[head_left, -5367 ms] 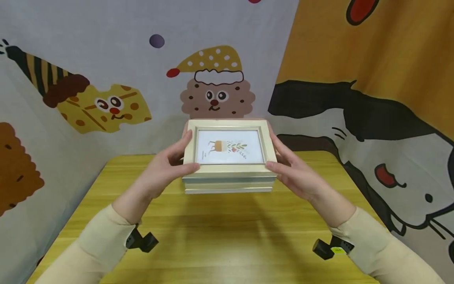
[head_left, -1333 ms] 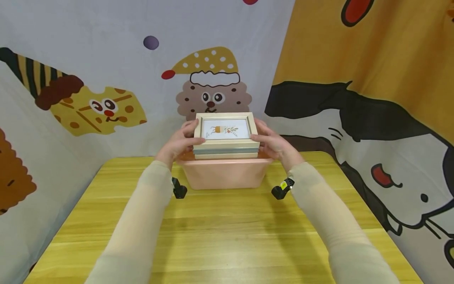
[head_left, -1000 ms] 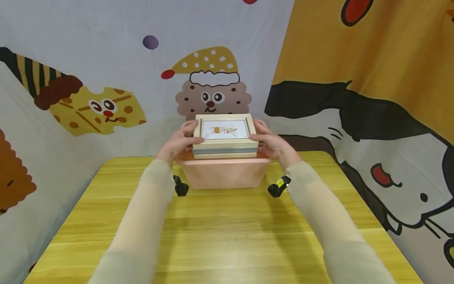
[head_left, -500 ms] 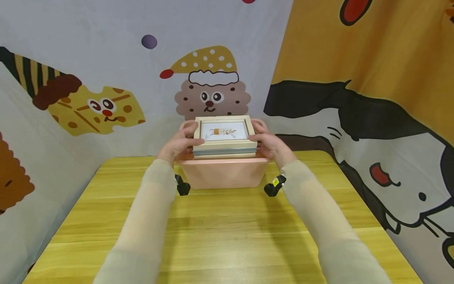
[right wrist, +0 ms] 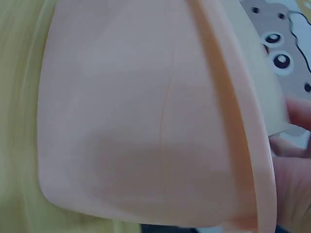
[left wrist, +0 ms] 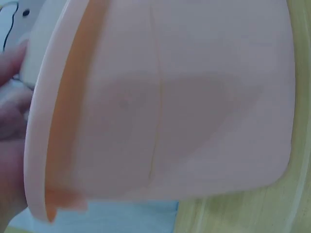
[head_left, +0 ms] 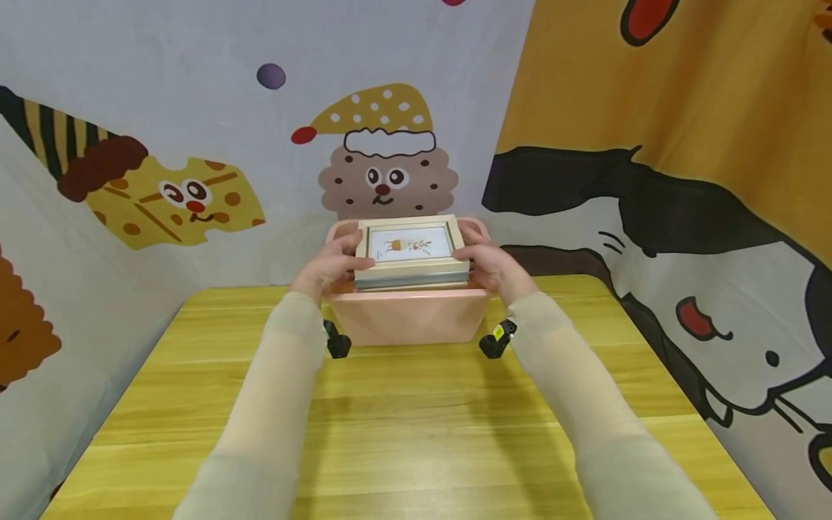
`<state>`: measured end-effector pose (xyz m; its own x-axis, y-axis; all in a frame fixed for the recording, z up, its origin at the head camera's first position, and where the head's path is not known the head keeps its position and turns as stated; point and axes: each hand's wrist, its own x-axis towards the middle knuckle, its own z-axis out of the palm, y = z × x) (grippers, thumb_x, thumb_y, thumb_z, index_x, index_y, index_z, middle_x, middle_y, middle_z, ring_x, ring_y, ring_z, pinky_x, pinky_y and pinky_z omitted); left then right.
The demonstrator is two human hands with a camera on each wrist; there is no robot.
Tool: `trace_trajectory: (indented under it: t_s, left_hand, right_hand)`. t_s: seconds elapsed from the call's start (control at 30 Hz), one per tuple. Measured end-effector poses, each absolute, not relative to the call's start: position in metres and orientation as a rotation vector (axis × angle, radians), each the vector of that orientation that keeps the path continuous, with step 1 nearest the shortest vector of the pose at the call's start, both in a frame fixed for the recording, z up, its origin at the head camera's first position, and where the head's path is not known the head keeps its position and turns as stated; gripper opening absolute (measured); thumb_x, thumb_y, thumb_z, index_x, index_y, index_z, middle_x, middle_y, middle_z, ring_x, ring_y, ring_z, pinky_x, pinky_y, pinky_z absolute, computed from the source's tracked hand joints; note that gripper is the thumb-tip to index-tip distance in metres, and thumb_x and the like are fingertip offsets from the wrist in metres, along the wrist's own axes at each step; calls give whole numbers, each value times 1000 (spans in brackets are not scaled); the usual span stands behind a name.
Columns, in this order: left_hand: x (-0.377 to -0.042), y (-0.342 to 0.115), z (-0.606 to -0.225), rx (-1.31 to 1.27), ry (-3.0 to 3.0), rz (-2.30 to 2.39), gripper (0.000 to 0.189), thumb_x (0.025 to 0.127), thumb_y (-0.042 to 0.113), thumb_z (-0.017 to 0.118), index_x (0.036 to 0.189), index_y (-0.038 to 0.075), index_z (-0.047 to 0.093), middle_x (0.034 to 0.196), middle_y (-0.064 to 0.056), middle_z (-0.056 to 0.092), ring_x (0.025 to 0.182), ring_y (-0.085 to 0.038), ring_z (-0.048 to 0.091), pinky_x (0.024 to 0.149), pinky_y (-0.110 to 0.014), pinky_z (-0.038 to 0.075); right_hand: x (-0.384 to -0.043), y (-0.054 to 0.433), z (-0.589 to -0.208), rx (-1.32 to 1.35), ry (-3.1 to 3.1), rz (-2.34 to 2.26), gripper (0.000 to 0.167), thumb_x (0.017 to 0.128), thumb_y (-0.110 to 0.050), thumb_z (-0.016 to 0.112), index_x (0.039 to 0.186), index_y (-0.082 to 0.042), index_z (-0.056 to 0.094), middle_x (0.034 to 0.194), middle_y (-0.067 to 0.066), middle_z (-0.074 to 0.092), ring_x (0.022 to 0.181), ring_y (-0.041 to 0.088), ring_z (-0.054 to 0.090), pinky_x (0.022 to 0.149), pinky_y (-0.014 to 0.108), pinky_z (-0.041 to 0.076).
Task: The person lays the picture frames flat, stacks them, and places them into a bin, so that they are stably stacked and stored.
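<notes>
In the head view, a stack of picture frames (head_left: 412, 267) lies partly down inside a pink plastic bin (head_left: 409, 319). The top frame is cream-coloured and shows a small drawing with leafy sprigs; a grey-blue edge shows below it. My left hand (head_left: 330, 261) grips the stack's left end, thumb on the near corner. At the right end my right hand (head_left: 492, 262) holds it likewise. Both wrist views mostly show the bin's outer wall (left wrist: 194, 97), (right wrist: 136, 107), with part of each hand (left wrist: 12, 165), (right wrist: 294, 179) behind the rim. The lower part of the stack is hidden by the bin.
The bin stands near the far edge of a yellow wood-grain table (head_left: 409, 419). Behind it hangs a cloth (head_left: 214, 58) printed with cartoon figures. A black camera sits on each wrist.
Both hands have carried the stack away from me and lowered it into the bin, which did not show at first. Over the last second the stack sinks slightly further.
</notes>
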<state>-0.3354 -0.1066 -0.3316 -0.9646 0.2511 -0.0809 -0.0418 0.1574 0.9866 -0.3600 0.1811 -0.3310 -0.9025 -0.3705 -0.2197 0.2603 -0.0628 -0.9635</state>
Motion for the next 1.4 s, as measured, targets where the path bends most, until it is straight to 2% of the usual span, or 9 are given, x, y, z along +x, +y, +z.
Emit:
trace_trajectory:
  t_s: [0.13, 0.23, 0.37, 0.57, 0.67, 0.77, 0.9, 1.07, 1.4]
  left_hand:
    - [-335, -100, -324, 178, 2429, 1736, 78, 99, 6, 58, 160, 12, 10, 165, -7, 8, 147, -30, 20, 119, -45, 22]
    - [-334, -95, -317, 168, 2594, 1607, 74, 99, 12, 58, 159, 8, 16, 165, -8, 10, 149, -29, 12, 120, -44, 15]
    - [-328, -92, -312, 183, 2646, 1583, 67, 98, 11, 57, 155, -2, 24, 161, -17, 22, 145, -36, 25, 118, -45, 24]
    - [-318, -95, -311, 208, 2573, 1588, 59, 100, 14, 57, 151, -3, 33, 154, -21, 36, 138, -36, 38, 115, -43, 31]
    - [-310, -93, -312, 259, 2511, 1608, 58, 101, 14, 57, 152, -1, 33, 152, -21, 39, 133, -33, 43, 95, -34, 48]
    - [-299, -92, -312, 345, 2496, 1595, 58, 101, 13, 57, 152, 0, 34, 148, -22, 44, 130, -31, 47, 85, -28, 48]
    - [-282, -92, -310, 513, 2545, 1557, 57, 99, 11, 59, 151, -2, 36, 138, -26, 53, 126, -36, 51, 103, -40, 45]
    - [-258, -103, -307, 626, 2556, 1554, 57, 99, 12, 60, 150, -1, 38, 133, -24, 58, 123, -36, 55, 102, -48, 46]
    - [-226, -133, -310, 719, 2659, 1447, 56, 100, 12, 60, 149, -3, 38, 128, -23, 62, 118, -37, 58, 101, -51, 47]
  right_hand:
    - [-356, 171, -326, -98, 1946, -1862, 85, 99, 2, 47, 160, -33, -1, 166, 2, 2, 146, 30, 20, 117, 47, 26]
    - [-354, 168, -324, -108, 1963, -1852, 86, 100, -4, 50, 159, -37, -4, 165, -3, -13, 149, 29, 5, 119, 50, 16]
    - [-360, 176, -326, -162, 1958, -1880, 84, 100, -13, 55, 159, -40, 1, 166, 2, -8, 149, 36, 8, 117, 57, 18]
    - [-346, 181, -311, -194, 2166, -1759, 74, 100, -19, 57, 160, -32, 15, 164, 7, 12, 148, 35, 17, 116, 58, 22]
    - [-344, 185, -310, -262, 2283, -1661, 72, 100, -26, 59, 160, -29, 19, 162, 7, 20, 146, 33, 22, 117, 56, 22]
    - [-341, 187, -310, -344, 2380, -1582, 69, 100, -30, 59, 159, -24, 24, 159, 9, 28, 144, 32, 28, 118, 52, 22]
    - [-331, 192, -311, -509, 2426, -1528, 66, 101, -23, 59, 158, -14, 26, 155, 18, 35, 141, 33, 34, 115, 49, 29]
    - [-315, 203, -312, -694, 2489, -1460, 66, 99, -18, 62, 156, -9, 30, 150, 22, 41, 135, 35, 43, 105, 50, 43]
    - [-276, 225, -310, -940, 2746, -1179, 62, 96, -25, 68, 151, -11, 42, 149, 10, 48, 131, 33, 48, 110, 55, 36]
